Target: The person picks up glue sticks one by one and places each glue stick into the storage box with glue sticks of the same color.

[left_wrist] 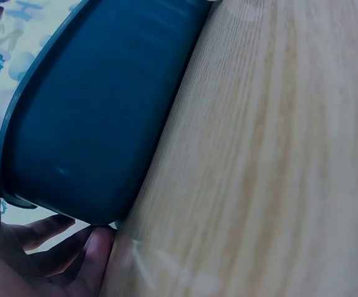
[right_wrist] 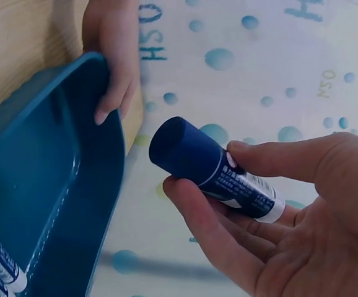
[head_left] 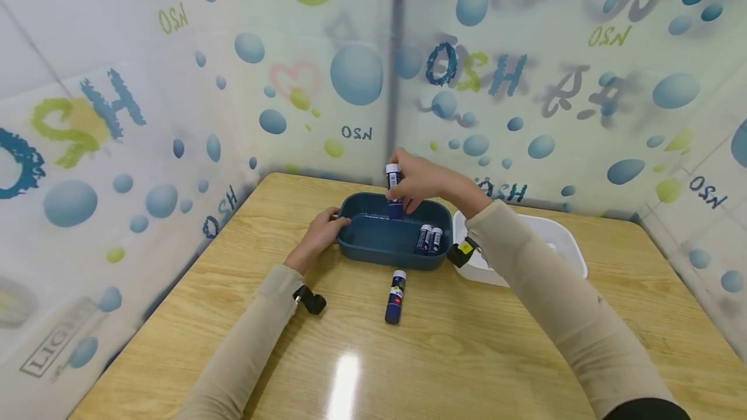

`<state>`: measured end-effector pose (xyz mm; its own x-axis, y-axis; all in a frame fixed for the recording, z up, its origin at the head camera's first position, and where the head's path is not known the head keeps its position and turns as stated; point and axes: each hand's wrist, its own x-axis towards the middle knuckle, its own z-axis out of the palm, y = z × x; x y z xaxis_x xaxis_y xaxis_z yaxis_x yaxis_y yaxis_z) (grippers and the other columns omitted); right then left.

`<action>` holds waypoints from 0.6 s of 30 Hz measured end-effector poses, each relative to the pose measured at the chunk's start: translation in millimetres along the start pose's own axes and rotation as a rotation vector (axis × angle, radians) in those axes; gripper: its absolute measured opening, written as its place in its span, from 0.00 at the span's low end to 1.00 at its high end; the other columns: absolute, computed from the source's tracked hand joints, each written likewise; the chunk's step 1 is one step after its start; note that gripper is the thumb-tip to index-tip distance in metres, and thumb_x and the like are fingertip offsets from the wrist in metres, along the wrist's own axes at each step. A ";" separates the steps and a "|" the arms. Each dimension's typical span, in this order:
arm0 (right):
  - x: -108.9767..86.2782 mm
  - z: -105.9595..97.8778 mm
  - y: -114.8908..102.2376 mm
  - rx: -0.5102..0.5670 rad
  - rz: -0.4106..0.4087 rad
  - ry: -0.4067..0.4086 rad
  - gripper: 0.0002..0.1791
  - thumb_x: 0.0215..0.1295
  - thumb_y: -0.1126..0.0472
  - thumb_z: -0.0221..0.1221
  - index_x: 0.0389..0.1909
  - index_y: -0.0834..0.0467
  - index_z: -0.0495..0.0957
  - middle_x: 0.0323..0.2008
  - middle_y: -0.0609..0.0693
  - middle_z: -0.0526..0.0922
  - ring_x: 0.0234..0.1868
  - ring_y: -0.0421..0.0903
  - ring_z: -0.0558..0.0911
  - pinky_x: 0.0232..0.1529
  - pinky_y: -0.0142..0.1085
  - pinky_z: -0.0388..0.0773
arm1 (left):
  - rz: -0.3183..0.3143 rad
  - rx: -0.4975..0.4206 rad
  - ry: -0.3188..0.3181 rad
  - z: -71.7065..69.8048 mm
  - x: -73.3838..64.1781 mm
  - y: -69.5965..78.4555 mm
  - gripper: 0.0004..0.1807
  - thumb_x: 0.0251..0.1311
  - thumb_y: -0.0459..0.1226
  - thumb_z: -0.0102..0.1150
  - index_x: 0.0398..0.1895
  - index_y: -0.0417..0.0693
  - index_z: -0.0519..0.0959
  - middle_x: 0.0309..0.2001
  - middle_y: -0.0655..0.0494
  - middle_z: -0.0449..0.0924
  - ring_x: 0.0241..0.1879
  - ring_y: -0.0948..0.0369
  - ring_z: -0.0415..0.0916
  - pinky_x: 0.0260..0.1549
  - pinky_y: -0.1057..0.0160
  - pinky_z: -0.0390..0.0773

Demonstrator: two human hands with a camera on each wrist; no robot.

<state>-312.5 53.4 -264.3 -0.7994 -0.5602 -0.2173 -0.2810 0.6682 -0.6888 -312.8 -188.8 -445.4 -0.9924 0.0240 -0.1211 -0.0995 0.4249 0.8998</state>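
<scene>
A dark teal plastic bin (head_left: 379, 257) stands on the table. My left hand (head_left: 320, 233) grips its left end, thumb over the rim and fingers curled against the outside, as the left wrist view shows of the bin's wall (left_wrist: 86, 117). Over the bin's back part, my right hand (head_left: 425, 179) pinches a blue glue stick (right_wrist: 207, 164) between thumb and fingers, its white end up and dark blue end down. Two more glue sticks (head_left: 423, 239) lean side by side in the bin's right end. Another glue stick (head_left: 395, 298) lies on the table in front of the bin.
A white bin (head_left: 572, 248) sits right beside the teal one, partly hidden by my right forearm. The wooden table (head_left: 496, 349) ends at the back against a hanging sheet (head_left: 327, 148) printed with bubbles and letters.
</scene>
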 end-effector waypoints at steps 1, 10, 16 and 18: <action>2.0 -0.5 0.5 -0.003 0.004 -0.004 0.29 0.72 0.63 0.62 0.64 0.60 0.56 0.48 0.64 0.79 0.35 0.55 0.85 0.39 0.45 0.88 | 0.000 0.000 0.001 -0.2 0.0 -0.2 0.30 0.76 0.45 0.50 0.75 0.40 0.66 0.68 0.35 0.73 0.58 0.45 0.80 0.44 0.60 0.84; 18.7 0.4 0.4 -0.022 0.060 -0.020 0.30 0.71 0.64 0.64 0.63 0.60 0.56 0.47 0.64 0.77 0.35 0.56 0.86 0.36 0.42 0.88 | 0.003 -0.012 0.001 -1.5 1.7 -1.2 0.29 0.76 0.45 0.50 0.74 0.41 0.66 0.68 0.36 0.73 0.58 0.45 0.81 0.43 0.62 0.84; 27.4 -1.4 10.6 -0.022 0.107 -0.020 0.28 0.70 0.64 0.63 0.61 0.61 0.56 0.47 0.64 0.76 0.37 0.57 0.87 0.37 0.43 0.89 | -0.014 -0.021 -0.008 -1.4 3.6 -1.7 0.30 0.76 0.45 0.50 0.76 0.41 0.65 0.70 0.36 0.71 0.61 0.45 0.79 0.47 0.59 0.84; 29.9 -2.5 15.7 -0.016 0.129 -0.018 0.29 0.70 0.64 0.63 0.62 0.61 0.55 0.48 0.63 0.75 0.41 0.60 0.88 0.39 0.43 0.89 | -0.023 -0.023 -0.009 -1.6 3.8 -1.7 0.31 0.76 0.46 0.50 0.76 0.41 0.65 0.70 0.37 0.71 0.62 0.46 0.78 0.48 0.59 0.84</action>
<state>-342.2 48.4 -279.9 -0.8197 -0.4777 -0.3161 -0.1848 0.7428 -0.6435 -316.5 -190.8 -446.7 -0.9892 0.0225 -0.1450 -0.1236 0.4048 0.9060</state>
